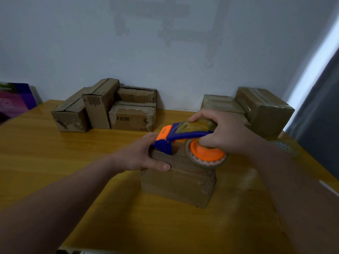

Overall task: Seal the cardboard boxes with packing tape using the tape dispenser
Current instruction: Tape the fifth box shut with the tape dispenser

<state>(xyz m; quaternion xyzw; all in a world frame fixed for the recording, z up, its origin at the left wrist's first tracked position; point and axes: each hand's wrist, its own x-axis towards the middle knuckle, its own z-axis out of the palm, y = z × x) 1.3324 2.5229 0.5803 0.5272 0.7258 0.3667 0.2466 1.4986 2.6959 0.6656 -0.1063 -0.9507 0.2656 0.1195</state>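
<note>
The small cardboard box (176,182) I am sealing sits on the yellow wooden worktop (73,162), just toward 6 o'clock from the middle of my view. The blue and orange tape dispenser (183,138) lies across its top. The nose of the dispenser presses down near the box's 10 o'clock edge. The roll of tape (207,154) hangs over the 3 o'clock side.

My left grip (139,154) wraps the near top corner of the box and holds it down. My right grip (223,132) is curled tight round the dispenser's handle.

I think the tape is going onto the top seam now. Next I would pull the dispenser along the seam, push down hard, then tear the tape on the blade.

More cardboard boxes (102,107) are piled at 10 o'clock, and two more (256,107) at 2 o'clock. One has dark print, too blurry to read. A purple board (12,99) at 9 o'clock shows a white square mark I can't read.
</note>
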